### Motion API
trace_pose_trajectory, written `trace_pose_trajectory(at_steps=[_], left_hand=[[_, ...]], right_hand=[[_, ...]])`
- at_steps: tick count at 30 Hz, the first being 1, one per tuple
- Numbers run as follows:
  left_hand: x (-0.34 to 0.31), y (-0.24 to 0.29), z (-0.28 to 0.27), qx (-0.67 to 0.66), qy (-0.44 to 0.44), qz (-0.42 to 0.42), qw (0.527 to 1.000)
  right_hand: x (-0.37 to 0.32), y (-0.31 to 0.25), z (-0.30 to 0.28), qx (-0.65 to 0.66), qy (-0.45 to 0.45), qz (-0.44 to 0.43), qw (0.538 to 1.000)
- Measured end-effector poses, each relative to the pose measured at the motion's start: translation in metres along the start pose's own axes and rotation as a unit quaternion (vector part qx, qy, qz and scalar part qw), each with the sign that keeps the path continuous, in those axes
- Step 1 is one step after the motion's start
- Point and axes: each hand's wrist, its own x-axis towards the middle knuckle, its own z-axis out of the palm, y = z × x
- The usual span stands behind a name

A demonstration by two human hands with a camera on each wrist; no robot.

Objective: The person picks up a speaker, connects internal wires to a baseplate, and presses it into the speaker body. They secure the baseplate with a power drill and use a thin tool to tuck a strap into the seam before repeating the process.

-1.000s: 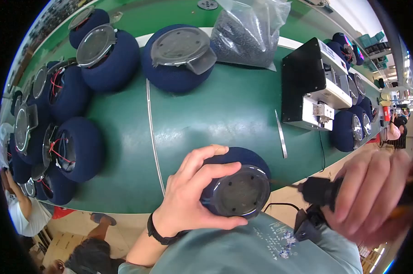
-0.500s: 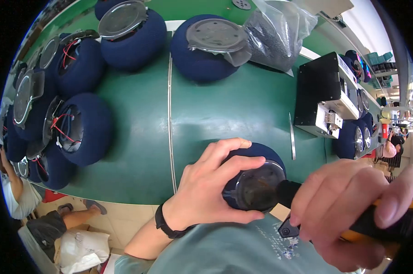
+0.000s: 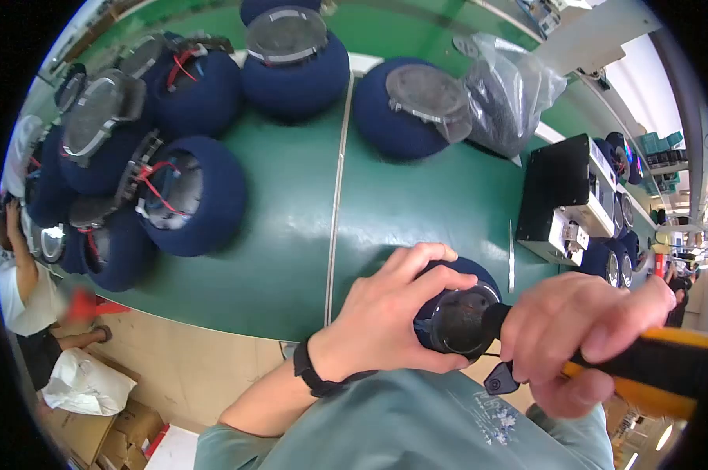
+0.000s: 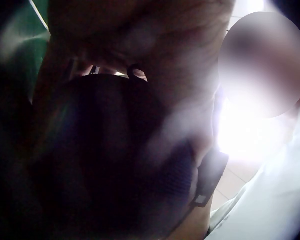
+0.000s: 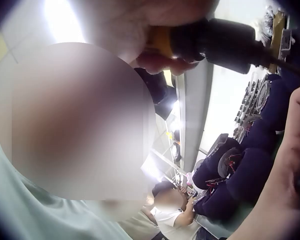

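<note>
My left hand (image 3: 389, 313) grips a round navy fabric-covered speaker (image 3: 479, 274) near the table's front edge, fingers over the top side and thumb along the lower side. The speaker's clear round plastic base (image 3: 456, 325) faces up toward me. With my right hand (image 3: 573, 333) I hold an orange-and-black electric screwdriver (image 3: 675, 368). Its black nose (image 3: 493, 319) meets the right part of the base, and the bit is hidden there. In the right wrist view the screwdriver's black front (image 5: 230, 45) and thin bit show. The left wrist view is mostly dark, with the palm (image 4: 140, 30) over the speaker.
Several similar speakers (image 3: 197, 196), some with red wires exposed, crowd the left. Another speaker (image 3: 401, 110) stands behind, beside a clear bag of dark bits (image 3: 503, 102). A black-and-white machine (image 3: 561, 196) and metal tweezers (image 3: 511, 254) are at the right. Another person (image 3: 25, 282) sits left.
My right hand has brought the screwdriver leftward from beside the speaker onto its plastic base, then stayed there. My left hand keeps its grip. The head view has shifted.
</note>
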Motion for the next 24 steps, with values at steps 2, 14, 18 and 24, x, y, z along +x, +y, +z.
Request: trace_pose_trajectory(at_steps=[2,14,18,24], left_hand=[[-0.001,0.0,0.001,0.01,-0.008,0.008,1.0],[0.108,0.136,-0.167,0.346,-0.041,-0.141,0.927],[0.235,0.074,-0.231,0.482,0.046,-0.289,0.826],[0.298,-0.049,-0.258,0.6,0.166,-0.22,0.751]], right_hand=[[-0.002,0.003,-0.005,0.019,0.024,-0.047,0.998],[-0.035,-0.018,-0.182,-0.099,0.331,-0.163,0.924],[-0.026,-0.009,-0.14,-0.145,0.491,-0.189,0.838],[-0.108,0.037,-0.073,-0.15,0.38,-0.204,0.89]])
